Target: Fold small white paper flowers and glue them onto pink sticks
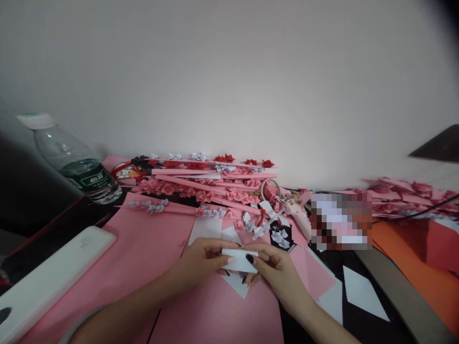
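Note:
A small folded piece of white paper is pinched between both hands above the pink sheets. My left hand grips its left end, thumb on the front face. At the right end, my right hand presses its thumb on the front with fingers curled behind. Another pointed white piece of paper shows just below and behind the hands; whether it touches them I cannot tell. Beyond the hands lie white paper flowers and a pale pink glue gun.
A plastic water bottle and a long white case-like object are at the left. Pink paper strips with flowers pile along the wall beside a tape roll. White paper and orange sheets lie right.

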Demonstrator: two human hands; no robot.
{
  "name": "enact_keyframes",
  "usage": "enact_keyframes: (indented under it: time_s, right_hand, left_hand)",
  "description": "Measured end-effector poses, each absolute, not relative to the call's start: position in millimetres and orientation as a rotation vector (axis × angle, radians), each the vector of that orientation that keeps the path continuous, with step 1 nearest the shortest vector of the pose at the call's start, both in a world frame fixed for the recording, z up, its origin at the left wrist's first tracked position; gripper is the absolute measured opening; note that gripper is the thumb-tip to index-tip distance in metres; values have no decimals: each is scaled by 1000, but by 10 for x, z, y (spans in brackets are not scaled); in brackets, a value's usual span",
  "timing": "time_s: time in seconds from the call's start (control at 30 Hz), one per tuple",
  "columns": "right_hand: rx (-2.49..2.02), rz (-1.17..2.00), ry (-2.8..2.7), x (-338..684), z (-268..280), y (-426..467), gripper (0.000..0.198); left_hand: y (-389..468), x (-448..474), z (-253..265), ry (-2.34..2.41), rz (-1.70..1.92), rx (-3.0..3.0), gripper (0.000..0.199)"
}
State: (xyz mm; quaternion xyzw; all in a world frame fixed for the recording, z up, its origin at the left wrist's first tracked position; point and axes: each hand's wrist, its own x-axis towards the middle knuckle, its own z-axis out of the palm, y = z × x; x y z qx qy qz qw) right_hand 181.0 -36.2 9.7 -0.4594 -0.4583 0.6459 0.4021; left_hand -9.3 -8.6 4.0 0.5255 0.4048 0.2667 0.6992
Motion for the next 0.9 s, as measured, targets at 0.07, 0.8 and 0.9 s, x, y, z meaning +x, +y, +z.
enact_keyframes:
  time_s: [0.07,0.8,0.9]
  right_hand:
    - [-1186,1616,-1156,1807,100,-360,30]
    - [-1256,1493,-1192,1806,28,-404,33]
    - [-1259,1487,-1196,1805,31,-402,34]
  left_hand:
    - [-82,-98,38,909,602,1213,33]
    - [-83,-99,36,939,622,1231,27]
    - [-93,-83,53,953,640,1200,27]
